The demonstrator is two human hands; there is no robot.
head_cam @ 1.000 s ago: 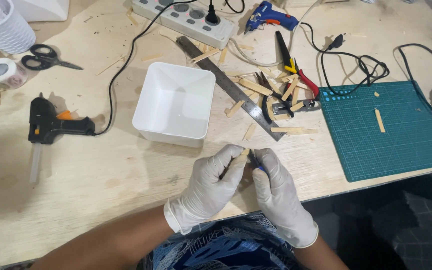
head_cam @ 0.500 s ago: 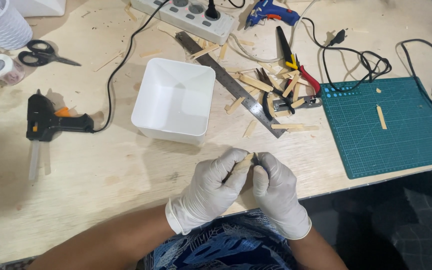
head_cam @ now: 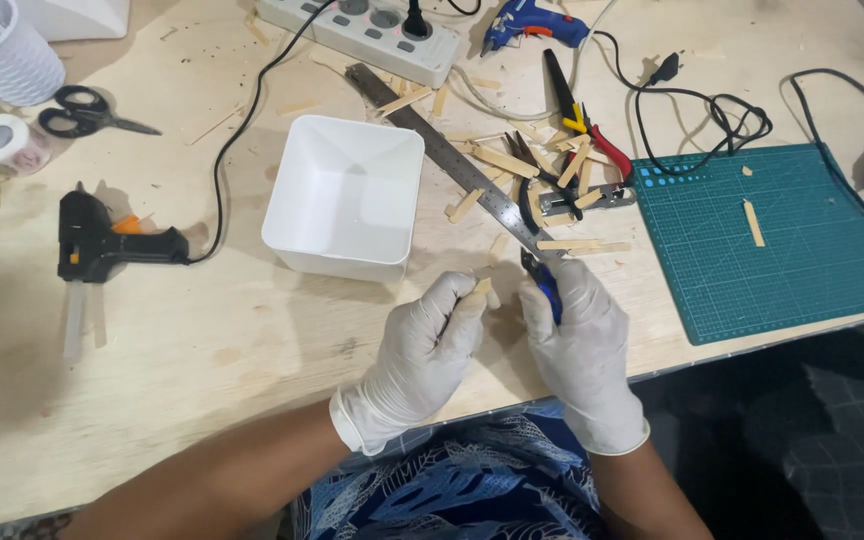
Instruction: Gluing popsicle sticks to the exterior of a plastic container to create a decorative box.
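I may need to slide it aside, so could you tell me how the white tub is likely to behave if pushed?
The tub looks like thin plastic and holds nothing, so it is probably light and should slide easily on the smooth table. Its broad, low, square shape suggests it would skid rather than tip or roll. Pushed right, it would likely meet the ruler beside it.

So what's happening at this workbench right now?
A person in white gloves works at the wooden table. The left hand grips a small wooden stick piece; the right hand holds blue-handled cutters beside it. A white square tub, a steel ruler and scattered stick offcuts lie just beyond.
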